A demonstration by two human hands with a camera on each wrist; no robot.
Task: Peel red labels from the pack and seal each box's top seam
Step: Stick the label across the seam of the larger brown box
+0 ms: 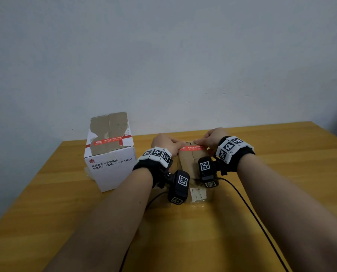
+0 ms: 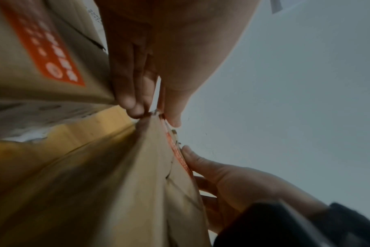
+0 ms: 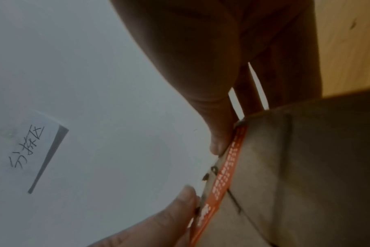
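A brown cardboard box (image 1: 187,163) stands mid-table with a red label (image 1: 192,147) lying across its top seam. My left hand (image 1: 164,143) presses the label's left end with the thumb (image 2: 173,117), while its fingers (image 2: 126,98) lie straight down the box's side. At the label's right end, the thumb (image 3: 219,142) of my right hand (image 1: 212,137) presses the label (image 3: 226,172), fingers straight along the box's right side. A white box (image 1: 109,154) stands at the left, a red label (image 1: 108,141) stuck across its torn top. The clear label pack (image 1: 198,194) lies in front of the brown box.
The wooden table (image 1: 261,193) runs back to a plain grey wall. A black cable (image 1: 248,209) trails from my right wrist toward the near edge. A handwritten paper note (image 3: 29,150) hangs on the wall.
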